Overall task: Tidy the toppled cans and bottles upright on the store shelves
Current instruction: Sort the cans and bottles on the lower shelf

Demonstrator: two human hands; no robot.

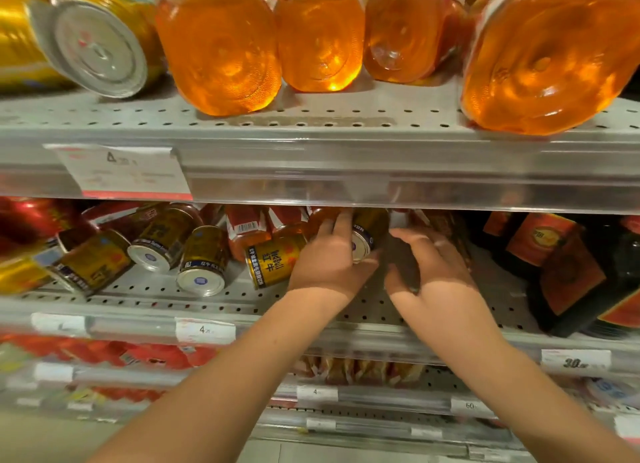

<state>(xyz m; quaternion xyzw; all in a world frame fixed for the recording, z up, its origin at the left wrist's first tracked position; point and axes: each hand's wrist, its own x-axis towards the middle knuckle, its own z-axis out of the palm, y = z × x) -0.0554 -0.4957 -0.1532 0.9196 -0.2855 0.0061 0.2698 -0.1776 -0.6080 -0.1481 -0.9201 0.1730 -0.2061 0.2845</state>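
Note:
Several gold Red Bull cans lie toppled on the middle shelf. My left hand grips one gold can tilted with its base toward me, deep under the shelf above. Another gold can lies on its side just left of that hand. My right hand hovers beside the held can with fingers curled and apart, holding nothing. More toppled cans lie further left. On the upper shelf several orange bottles lie on their sides, bases facing me.
A gold can lies toppled on the upper shelf's left. Dark bottles with orange labels stand at the right of the middle shelf. Small orange bottles with red labels sit behind the cans. Price tags line the shelf edges.

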